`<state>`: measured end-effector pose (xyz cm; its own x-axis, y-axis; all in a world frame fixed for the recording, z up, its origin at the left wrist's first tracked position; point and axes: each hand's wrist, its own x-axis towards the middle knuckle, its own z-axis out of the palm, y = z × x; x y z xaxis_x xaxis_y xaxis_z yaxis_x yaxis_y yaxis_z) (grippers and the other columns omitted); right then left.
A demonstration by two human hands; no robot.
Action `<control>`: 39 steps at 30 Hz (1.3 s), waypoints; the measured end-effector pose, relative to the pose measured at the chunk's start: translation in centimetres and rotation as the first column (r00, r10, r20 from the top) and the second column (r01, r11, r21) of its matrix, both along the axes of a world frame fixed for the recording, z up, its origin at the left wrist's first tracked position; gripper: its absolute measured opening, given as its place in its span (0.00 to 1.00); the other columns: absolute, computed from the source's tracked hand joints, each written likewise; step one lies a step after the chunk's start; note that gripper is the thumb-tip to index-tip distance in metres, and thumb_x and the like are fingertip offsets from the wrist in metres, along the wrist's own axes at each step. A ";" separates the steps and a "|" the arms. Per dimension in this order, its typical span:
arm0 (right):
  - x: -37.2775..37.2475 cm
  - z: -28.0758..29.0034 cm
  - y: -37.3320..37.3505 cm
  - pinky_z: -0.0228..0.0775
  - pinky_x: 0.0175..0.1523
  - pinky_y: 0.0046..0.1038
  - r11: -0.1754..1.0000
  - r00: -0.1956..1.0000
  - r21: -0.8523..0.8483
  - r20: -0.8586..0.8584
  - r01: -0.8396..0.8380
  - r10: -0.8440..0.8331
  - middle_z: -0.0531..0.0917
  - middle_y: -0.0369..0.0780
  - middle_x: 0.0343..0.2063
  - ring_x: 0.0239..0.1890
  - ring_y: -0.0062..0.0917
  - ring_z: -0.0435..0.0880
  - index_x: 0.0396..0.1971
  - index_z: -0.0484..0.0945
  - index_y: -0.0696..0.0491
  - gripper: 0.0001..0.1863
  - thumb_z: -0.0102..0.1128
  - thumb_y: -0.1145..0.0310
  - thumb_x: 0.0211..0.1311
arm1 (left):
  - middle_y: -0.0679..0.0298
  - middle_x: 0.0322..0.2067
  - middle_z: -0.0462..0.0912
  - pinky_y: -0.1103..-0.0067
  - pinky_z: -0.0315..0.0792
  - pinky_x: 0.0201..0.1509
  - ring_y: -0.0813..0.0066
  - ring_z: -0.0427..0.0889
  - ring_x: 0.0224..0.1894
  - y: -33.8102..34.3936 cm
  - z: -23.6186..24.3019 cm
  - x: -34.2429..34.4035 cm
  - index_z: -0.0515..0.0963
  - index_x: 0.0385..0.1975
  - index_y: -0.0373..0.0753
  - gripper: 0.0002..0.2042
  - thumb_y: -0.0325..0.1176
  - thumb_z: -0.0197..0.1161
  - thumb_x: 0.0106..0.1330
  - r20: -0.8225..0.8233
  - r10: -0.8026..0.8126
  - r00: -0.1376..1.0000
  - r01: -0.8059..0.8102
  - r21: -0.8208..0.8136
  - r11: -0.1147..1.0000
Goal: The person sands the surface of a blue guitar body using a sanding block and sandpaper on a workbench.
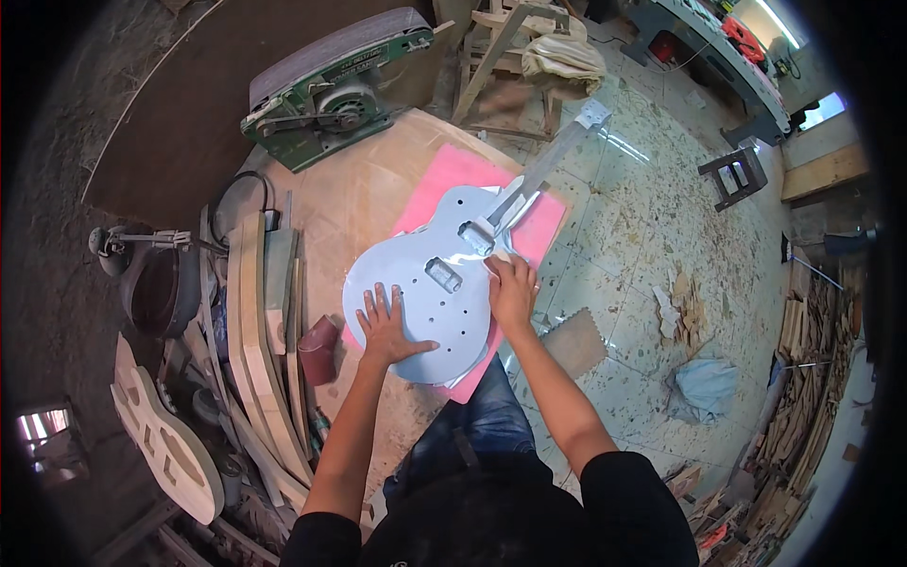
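From my remote position I read the layout as follows. The wooden tabletop (321, 217) supports the whole setup. The belt sander (340, 94) stands at its far left, clear of both hands. A pink sheet (453, 170) lies between the tabletop and the workpiece — presumably padding against scratches. On it rests the grey electric guitar body (406, 248), face up, its lower end toward the operator. The attached neck (553, 156) points away and to the right, beyond the sheet; this likely lets the body lie fully supported.

The left hand (383, 326) is flat on the face, fingers splayed and clasping nothing, probably to steady it. The right hand (515, 288) is at the right edge, fingers bent — I cannot tell whether they pinch anything. Two pickup cavities (442, 275) and several small holes (464, 333) remain uncovered.
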<state>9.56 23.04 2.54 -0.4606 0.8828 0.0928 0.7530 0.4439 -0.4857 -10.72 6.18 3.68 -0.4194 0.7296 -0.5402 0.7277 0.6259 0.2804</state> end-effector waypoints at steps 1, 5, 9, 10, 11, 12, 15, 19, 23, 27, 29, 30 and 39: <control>-0.4 -0.2 -1.0 0.66 0.65 0.56 1.000 0.999 0.002 0.027 0.017 -0.018 0.78 0.42 0.59 0.59 0.46 0.75 0.60 0.82 0.34 0.21 0.62 0.67 0.68 | 0.40 0.82 0.25 0.37 0.23 0.78 0.34 0.20 0.82 0.1 0.1 -0.2 0.33 0.83 0.41 0.84 0.77 0.79 0.29 -0.002 -0.006 1.000 0.006 -0.007 1.000; 0.8 -0.7 -11.7 0.66 0.64 0.55 0.970 0.973 -0.085 0.030 -0.226 0.230 0.77 0.40 0.60 0.61 0.44 0.74 0.55 0.85 0.35 0.19 0.63 0.67 0.65 | 0.40 0.82 0.24 0.37 0.24 0.78 0.35 0.20 0.82 -0.4 0.4 -0.6 0.31 0.83 0.41 0.88 0.74 0.83 0.22 -0.002 -0.028 1.000 0.028 -0.066 0.997; 0.9 -1.6 -7.2 0.66 0.64 0.55 0.940 0.941 -0.038 0.004 -0.339 0.339 0.78 0.40 0.60 0.61 0.44 0.74 0.58 0.84 0.33 0.21 0.64 0.66 0.65 | 0.41 0.82 0.23 0.37 0.25 0.79 0.35 0.19 0.82 0.2 0.6 -0.9 0.30 0.83 0.43 0.89 0.70 0.86 0.19 -0.003 -0.040 0.999 0.040 -0.080 0.996; -0.3 -0.8 -4.5 0.66 0.65 0.53 0.971 0.971 -0.051 0.029 -0.234 0.235 0.78 0.39 0.59 0.61 0.43 0.74 0.57 0.84 0.33 0.21 0.64 0.66 0.66 | 0.41 0.82 0.23 0.37 0.25 0.79 0.35 0.19 0.82 -0.1 0.7 -0.8 0.30 0.83 0.43 0.90 0.69 0.86 0.19 0.002 -0.031 1.000 0.031 -0.079 0.996; -1.5 0.5 -1.9 0.67 0.65 0.52 0.990 0.990 -0.060 0.058 -0.124 0.128 0.78 0.39 0.59 0.61 0.43 0.74 0.57 0.84 0.33 0.20 0.64 0.66 0.66 | 0.41 0.82 0.23 0.37 0.25 0.79 0.35 0.19 0.82 -0.3 0.7 -0.7 0.30 0.83 0.43 0.90 0.69 0.86 0.19 0.003 -0.022 1.000 0.022 -0.088 0.996; -2.3 1.0 0.3 0.67 0.64 0.50 0.998 0.997 0.023 -0.044 -0.067 0.068 0.79 0.40 0.58 0.60 0.44 0.75 0.57 0.83 0.35 0.19 0.63 0.67 0.67 | 0.41 0.82 0.23 0.37 0.24 0.79 0.35 0.19 0.82 -0.1 0.7 -0.7 0.30 0.83 0.43 0.90 0.69 0.86 0.19 0.003 -0.022 1.000 0.022 -0.076 0.997; -2.5 0.3 -2.4 0.67 0.63 0.52 1.000 0.999 0.005 -0.052 0.000 0.001 0.78 0.40 0.58 0.61 0.44 0.75 0.57 0.83 0.34 0.20 0.64 0.66 0.66 | 0.41 0.82 0.23 0.37 0.24 0.79 0.36 0.19 0.82 0.0 0.7 -0.5 0.30 0.83 0.43 0.90 0.69 0.86 0.18 0.008 -0.024 1.000 0.024 -0.066 0.998; -0.2 -1.0 -10.2 0.66 0.64 0.56 0.964 0.966 -0.061 -0.005 -0.259 0.259 0.77 0.39 0.60 0.62 0.43 0.75 0.58 0.84 0.32 0.21 0.65 0.64 0.65 | 0.41 0.82 0.24 0.37 0.24 0.79 0.36 0.19 0.82 -0.4 0.3 -0.6 0.30 0.83 0.44 0.90 0.68 0.87 0.18 0.002 -0.018 1.000 0.018 -0.040 0.999; -0.9 -1.2 -2.7 0.66 0.65 0.56 0.983 0.984 -0.055 0.041 -0.172 0.175 0.77 0.40 0.60 0.61 0.45 0.75 0.58 0.83 0.33 0.20 0.63 0.64 0.67 | 0.41 0.82 0.24 0.37 0.24 0.79 0.36 0.19 0.82 0.1 0.5 -0.3 0.31 0.83 0.44 0.89 0.68 0.87 0.18 0.015 -0.015 1.000 0.016 -0.053 0.998; -3.1 1.0 -1.2 0.68 0.63 0.52 0.999 0.999 -0.009 -0.040 0.033 -0.033 0.77 0.41 0.60 0.60 0.45 0.74 0.58 0.83 0.34 0.20 0.64 0.65 0.67 | 0.41 0.82 0.23 0.38 0.24 0.79 0.37 0.19 0.82 0.0 1.1 -0.4 0.30 0.83 0.44 0.89 0.68 0.87 0.19 0.012 -0.016 1.000 0.017 -0.082 0.996; -2.9 0.0 -7.1 0.68 0.63 0.50 0.994 0.984 -0.022 0.139 -0.106 0.108 0.76 0.42 0.60 0.60 0.44 0.74 0.58 0.83 0.34 0.21 0.66 0.65 0.65 | 0.42 0.82 0.23 0.38 0.24 0.79 0.37 0.19 0.82 0.7 0.9 -0.4 0.30 0.83 0.45 0.89 0.68 0.87 0.19 0.026 -0.020 0.999 0.022 -0.094 0.995; -2.5 0.3 -8.7 0.68 0.63 0.50 0.993 0.983 -0.029 0.136 -0.118 0.121 0.76 0.42 0.60 0.60 0.44 0.74 0.58 0.83 0.34 0.21 0.66 0.65 0.65 | 0.42 0.82 0.23 0.38 0.25 0.79 0.37 0.19 0.82 -0.1 0.6 -0.6 0.30 0.83 0.45 0.89 0.67 0.87 0.19 0.003 -0.015 1.000 0.015 -0.088 0.996; -2.9 0.4 -0.9 0.66 0.63 0.55 0.997 0.998 -0.035 -0.028 -0.062 0.061 0.78 0.45 0.59 0.60 0.47 0.75 0.59 0.83 0.34 0.21 0.62 0.66 0.68 | 0.41 0.82 0.26 0.37 0.26 0.79 0.36 0.21 0.83 -0.3 0.6 -0.4 0.33 0.84 0.45 0.88 0.67 0.87 0.19 -0.004 -0.006 1.000 0.006 -0.036 0.999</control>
<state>6.67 22.17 2.90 -0.5116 0.8559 0.0748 0.7112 0.4707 -0.5221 -11.12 5.88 4.30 -0.4174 0.7120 -0.5646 0.7324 0.6314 0.2548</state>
